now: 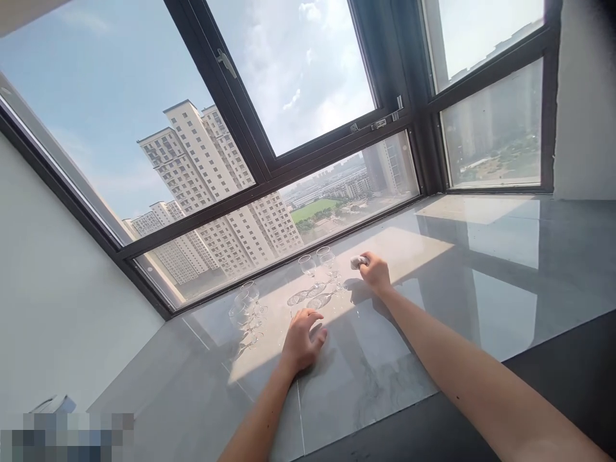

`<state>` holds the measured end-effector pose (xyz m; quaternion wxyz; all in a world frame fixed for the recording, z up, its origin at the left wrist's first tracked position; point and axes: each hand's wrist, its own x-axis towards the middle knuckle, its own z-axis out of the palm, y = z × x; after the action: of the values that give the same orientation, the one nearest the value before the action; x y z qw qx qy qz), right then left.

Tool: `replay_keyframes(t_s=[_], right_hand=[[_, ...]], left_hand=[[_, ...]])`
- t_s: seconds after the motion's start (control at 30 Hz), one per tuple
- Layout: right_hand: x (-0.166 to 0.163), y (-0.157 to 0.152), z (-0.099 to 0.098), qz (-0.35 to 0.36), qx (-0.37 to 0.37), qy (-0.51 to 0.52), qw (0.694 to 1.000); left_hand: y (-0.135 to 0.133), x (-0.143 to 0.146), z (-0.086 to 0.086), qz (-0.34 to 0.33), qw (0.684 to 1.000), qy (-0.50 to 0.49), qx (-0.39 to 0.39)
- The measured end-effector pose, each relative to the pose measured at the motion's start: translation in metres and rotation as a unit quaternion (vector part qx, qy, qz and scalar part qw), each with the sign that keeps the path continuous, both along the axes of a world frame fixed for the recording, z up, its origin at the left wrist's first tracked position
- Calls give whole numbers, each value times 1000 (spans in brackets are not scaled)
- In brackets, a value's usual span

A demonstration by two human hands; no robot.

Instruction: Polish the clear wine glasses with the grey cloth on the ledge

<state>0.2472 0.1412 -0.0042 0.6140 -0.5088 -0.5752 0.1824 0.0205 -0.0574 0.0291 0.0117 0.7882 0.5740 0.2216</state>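
Note:
My right hand (376, 272) is closed around a crumpled white cloth (357, 262) above the sunlit part of the sill. To its left stand two clear stemmed glasses, a nearer-right wine glass (326, 258) and another wine glass (307, 265) beside it, both upright near the window. My left hand (304, 340) rests low over the tiles in front of them, its fingers curved and the thumb apart, with nothing in it. Further left, more wine glasses (244, 311) stand close together; their outlines overlap, so their number is hard to tell.
The glossy grey tiled sill (375, 372) runs under a dark window frame (269, 170), with a window handle (226, 63) above. A white wall (62, 276) closes the left side. The sill's front edge drops to a dark area at the lower right. A pixelated patch covers the lower left corner.

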Motion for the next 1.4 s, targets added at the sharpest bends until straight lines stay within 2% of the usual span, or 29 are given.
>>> replay_keyframes(t_s=[0.1, 0.17, 0.3, 0.47, 0.63, 0.8, 0.87, 0.97, 1.13, 1.4], right_hand=[[1, -2, 2, -1, 5, 0, 1000], [2, -3, 2, -1, 8, 0, 1000], [1, -3, 3, -3, 6, 5, 1000], [1, -2, 4, -5, 10, 5, 1000], [0, -2, 4, -8, 12, 4, 1000], [1, -1, 4, -8, 6, -3, 1000], [1, 0, 3, -4, 1, -3, 1000], [1, 0, 2, 1, -3, -8, 1000], [3, -1, 0, 2, -4, -10, 1000], [2, 0, -1, 10, -4, -13, 1000]], left_hand=[[38, 34, -3, -8, 999, 13, -38], [59, 51, -5, 12, 998, 23, -58], [84, 65, -9, 54, 992, 36, -107], [88, 64, -8, 25, 991, 68, -110], [67, 65, -10, 35, 993, 79, -79], [24, 41, -8, 40, 994, 83, -57], [10, 22, -8, 71, 992, 92, -55], [2, -8, -9, 154, 982, 93, -56], [19, -38, -14, 279, 953, 80, -90], [52, -60, -16, 353, 927, 78, -99]])
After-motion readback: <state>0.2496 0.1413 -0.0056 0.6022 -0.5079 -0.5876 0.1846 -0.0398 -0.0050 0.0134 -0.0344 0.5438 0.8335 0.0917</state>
